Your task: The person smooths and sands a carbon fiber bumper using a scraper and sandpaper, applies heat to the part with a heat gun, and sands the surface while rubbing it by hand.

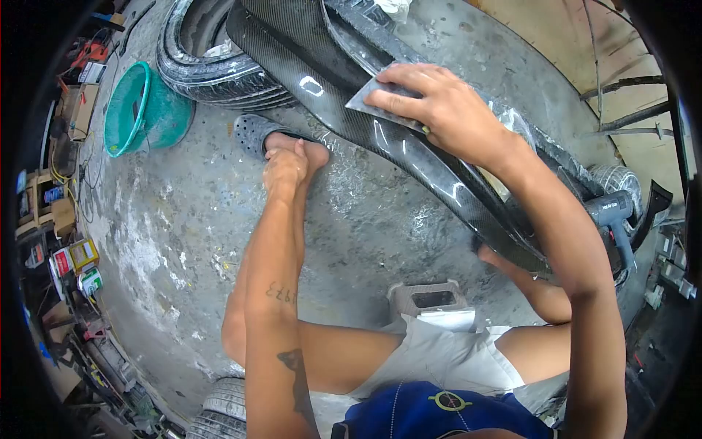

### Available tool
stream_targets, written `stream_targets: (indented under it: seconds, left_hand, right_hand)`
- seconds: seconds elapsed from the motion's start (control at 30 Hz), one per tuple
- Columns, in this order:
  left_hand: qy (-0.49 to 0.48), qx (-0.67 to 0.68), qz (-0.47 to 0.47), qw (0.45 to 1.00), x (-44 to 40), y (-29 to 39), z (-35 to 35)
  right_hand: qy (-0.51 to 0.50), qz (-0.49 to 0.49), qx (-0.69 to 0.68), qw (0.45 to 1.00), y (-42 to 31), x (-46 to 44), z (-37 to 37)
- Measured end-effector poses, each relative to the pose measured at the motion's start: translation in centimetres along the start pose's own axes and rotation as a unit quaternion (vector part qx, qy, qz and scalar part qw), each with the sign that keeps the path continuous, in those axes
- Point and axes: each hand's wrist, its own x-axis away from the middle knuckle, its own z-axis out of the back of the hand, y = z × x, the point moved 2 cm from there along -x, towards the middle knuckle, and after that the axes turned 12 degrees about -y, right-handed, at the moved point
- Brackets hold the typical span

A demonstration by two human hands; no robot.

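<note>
My right hand (457,110) presses a grey sheet of sandpaper (359,98) flat against a glossy black carbon-fibre car part (398,146). Its fingers lie over the sheet, with the thumb along the near side. The long, curved part runs diagonally from the top middle to the lower right. My left hand (287,164) is wrapped round my ankle, just above a grey clog (248,135), away from the part. Some of its fingers are hidden behind the leg.
A tyre (219,80) lies at the upper left beside a green bucket (164,117). A heat gun (613,212) sits at the right. A low stool (428,296) stands between my legs. Boxes and cans (73,256) line the left side of the stained concrete floor (190,219).
</note>
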Motion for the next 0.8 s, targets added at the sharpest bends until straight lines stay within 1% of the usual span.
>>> stream_targets:
  seconds: [0.07,0.2,0.33,0.53,0.6,0.8]
  left_hand:
    - [-0.009,-0.008,0.009,1.000,0.4,0.3,0.2]
    - [-0.015,-0.027,0.018,0.999,1.1,0.5,0.5]
    - [-0.013,-0.017,0.026,0.999,1.1,0.7,0.3]
    - [0.015,-0.027,0.018,0.999,0.6,0.8,-0.1]
    - [0.013,-0.050,0.022,0.998,0.9,1.0,0.0]
    - [0.028,-0.036,0.028,0.999,1.1,1.3,-0.1]
  right_hand:
    - [0.015,-0.027,-0.026,0.999,0.1,-0.6,-0.3]
    - [0.020,-0.021,-0.014,0.999,1.0,-1.6,-0.9]
    - [0.016,-0.030,-0.014,0.999,1.0,-2.4,-0.6]
    - [0.019,-0.036,0.009,0.999,1.5,-3.7,-0.8]
    - [0.019,-0.039,0.020,0.999,1.5,-4.0,-1.0]
    - [0.019,-0.073,0.038,0.996,1.3,-5.1,-1.4]
